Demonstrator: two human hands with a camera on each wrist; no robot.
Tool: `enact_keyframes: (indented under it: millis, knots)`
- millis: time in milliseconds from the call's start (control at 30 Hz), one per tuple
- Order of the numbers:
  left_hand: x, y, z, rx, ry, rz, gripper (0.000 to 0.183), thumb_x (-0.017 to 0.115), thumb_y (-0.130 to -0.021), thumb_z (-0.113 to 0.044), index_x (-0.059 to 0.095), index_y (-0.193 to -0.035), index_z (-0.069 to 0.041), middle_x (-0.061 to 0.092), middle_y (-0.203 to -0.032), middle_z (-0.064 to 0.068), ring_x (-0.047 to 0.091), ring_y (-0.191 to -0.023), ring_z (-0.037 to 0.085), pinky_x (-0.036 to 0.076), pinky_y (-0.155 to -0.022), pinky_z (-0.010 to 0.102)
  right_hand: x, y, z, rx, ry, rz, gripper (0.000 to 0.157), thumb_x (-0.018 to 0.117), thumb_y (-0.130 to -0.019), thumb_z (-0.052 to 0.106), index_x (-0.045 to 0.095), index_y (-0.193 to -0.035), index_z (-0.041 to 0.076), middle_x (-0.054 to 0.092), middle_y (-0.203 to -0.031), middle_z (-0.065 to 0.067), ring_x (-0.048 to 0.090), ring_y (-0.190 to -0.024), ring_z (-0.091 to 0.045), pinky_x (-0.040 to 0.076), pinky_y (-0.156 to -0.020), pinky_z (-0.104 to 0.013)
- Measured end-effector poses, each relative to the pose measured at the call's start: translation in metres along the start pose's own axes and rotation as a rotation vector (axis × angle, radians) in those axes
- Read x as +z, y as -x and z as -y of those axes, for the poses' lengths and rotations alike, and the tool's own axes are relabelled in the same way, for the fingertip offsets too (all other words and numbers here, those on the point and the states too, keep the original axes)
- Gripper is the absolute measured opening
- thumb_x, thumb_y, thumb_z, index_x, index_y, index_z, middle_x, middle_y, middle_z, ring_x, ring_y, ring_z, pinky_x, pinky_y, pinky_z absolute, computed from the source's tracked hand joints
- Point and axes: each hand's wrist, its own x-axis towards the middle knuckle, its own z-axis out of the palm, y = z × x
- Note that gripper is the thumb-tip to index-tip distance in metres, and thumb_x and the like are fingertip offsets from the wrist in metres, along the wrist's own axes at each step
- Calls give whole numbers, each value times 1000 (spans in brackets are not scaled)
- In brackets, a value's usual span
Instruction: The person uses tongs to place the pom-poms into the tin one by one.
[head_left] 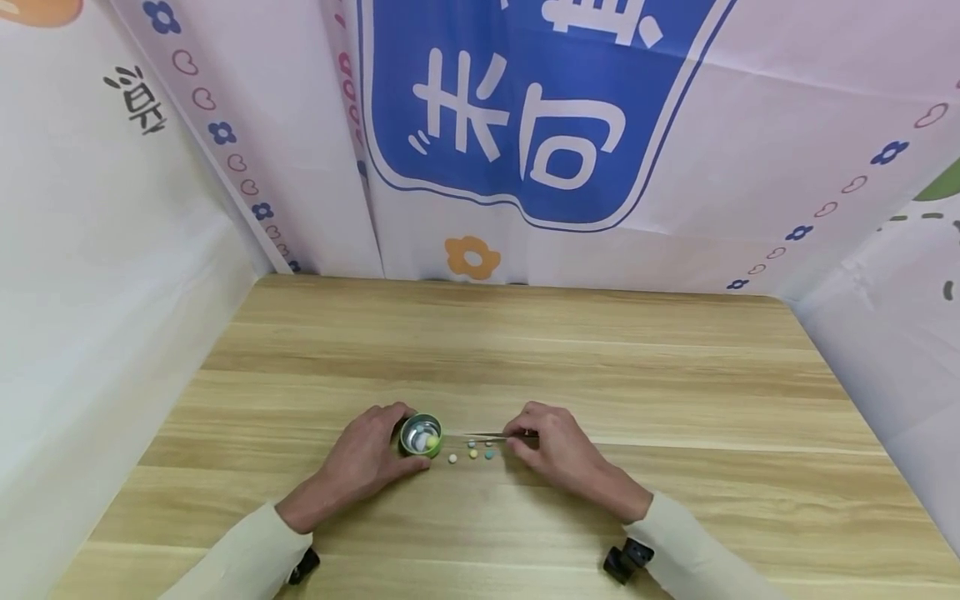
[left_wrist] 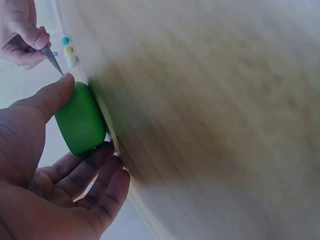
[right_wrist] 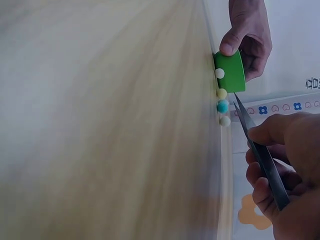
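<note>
My left hand (head_left: 362,450) grips a small green cup (left_wrist: 81,120) between thumb and fingers, its base on the table. Silvery inside, the cup has a few pale and yellow pieces at its bottom in the head view. In my right hand (head_left: 555,452) I hold metal tweezers (right_wrist: 267,167), pinched between thumb and fingers. Their tips stand slightly apart, with nothing visibly between them, pointing left toward the cup. Several small balls lie beneath and in front of the tweezers: a white ball (head_left: 452,459), a yellow ball (head_left: 473,454), a teal ball (head_left: 489,455) and others behind.
A wood-grain table (head_left: 525,358) spreads under both hands. Printed white sheeting (head_left: 300,125) hangs along its back and sides. Black wrist devices (head_left: 628,560) sit at both cream sleeves (head_left: 690,546).
</note>
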Motion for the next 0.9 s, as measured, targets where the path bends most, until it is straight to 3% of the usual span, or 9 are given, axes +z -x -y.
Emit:
enact_keyframes:
  millis: [433, 900]
  knots:
    - [1, -1, 0, 7, -2, 2, 54, 90, -67, -39, 65, -106, -12, 68, -96, -1, 60, -89, 14, 51, -78, 35, -1, 3, -8, -42, 13, -12, 8, 76, -82, 10, 76, -89, 13, 68, -83, 6, 62, -78, -4, 53, -72, -24]
    - [0, 0, 0, 7, -5, 4, 55, 89, -67, -39, 65, -107, -11, 68, -96, 0, 60, -89, 14, 51, -77, 35, -2, 4, -8, -16, 13, 13, 7, 75, -84, 11, 77, -90, 14, 68, -84, 6, 61, -79, -4, 52, -72, -22]
